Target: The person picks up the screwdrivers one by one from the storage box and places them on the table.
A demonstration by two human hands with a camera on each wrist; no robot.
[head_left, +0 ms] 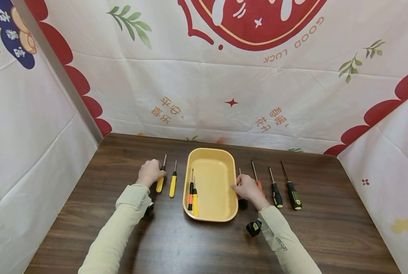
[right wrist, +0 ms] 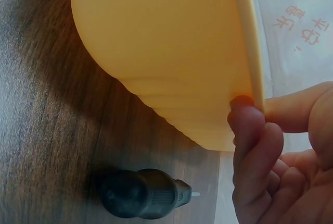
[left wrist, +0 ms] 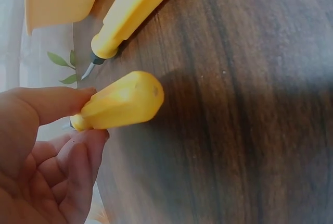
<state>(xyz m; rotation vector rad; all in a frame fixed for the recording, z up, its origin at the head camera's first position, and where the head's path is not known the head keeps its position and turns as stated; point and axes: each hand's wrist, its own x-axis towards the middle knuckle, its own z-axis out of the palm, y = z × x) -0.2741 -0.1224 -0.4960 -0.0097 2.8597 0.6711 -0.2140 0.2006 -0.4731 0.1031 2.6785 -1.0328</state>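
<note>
Between thumb and fingers, my left hand [head_left: 150,172] pinches a yellow-handled screwdriver [left wrist: 122,101] near the neck of its handle. A second yellow screwdriver [head_left: 173,185] lies just right of it on the table. My right hand [head_left: 248,188] grips the right rim of a yellow plastic tray [right wrist: 171,62], thumb on one side of the wall and fingers on the other. Inside the tray, along its left side, lie a red-and-black screwdriver [head_left: 190,196] and a yellow screwdriver [head_left: 195,203]. A black-handled screwdriver [right wrist: 143,193] lies beside the tray under the right hand, partly hidden in the head view.
Right of the right hand lie an orange-handled screwdriver [head_left: 258,184], a black-and-yellow screwdriver [head_left: 276,195] and a larger black-and-yellow one [head_left: 294,196]. The dark wooden table [head_left: 190,247] ends at a printed white cloth [head_left: 204,91] behind it.
</note>
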